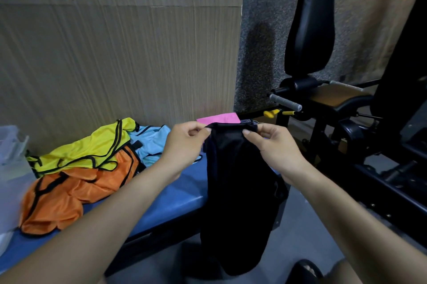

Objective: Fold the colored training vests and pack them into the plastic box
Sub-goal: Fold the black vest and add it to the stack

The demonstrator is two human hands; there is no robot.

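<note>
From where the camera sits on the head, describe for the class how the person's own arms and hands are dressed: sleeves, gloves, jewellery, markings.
Both arms are bare along all of their visible length; no sleeve edge shows in the frame. The left hand and the right hand wear no gloves. No watch, bracelet or ring is visible on either wrist or the fingers that show. The fingernails look short and unpainted. No tattoos, tape or markings can be seen.

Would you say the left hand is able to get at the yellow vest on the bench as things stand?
Probably not at once: the left hand pinches the black vest together with the right hand. The path to the yellow vest looks free, but that grip must let go first.
</note>
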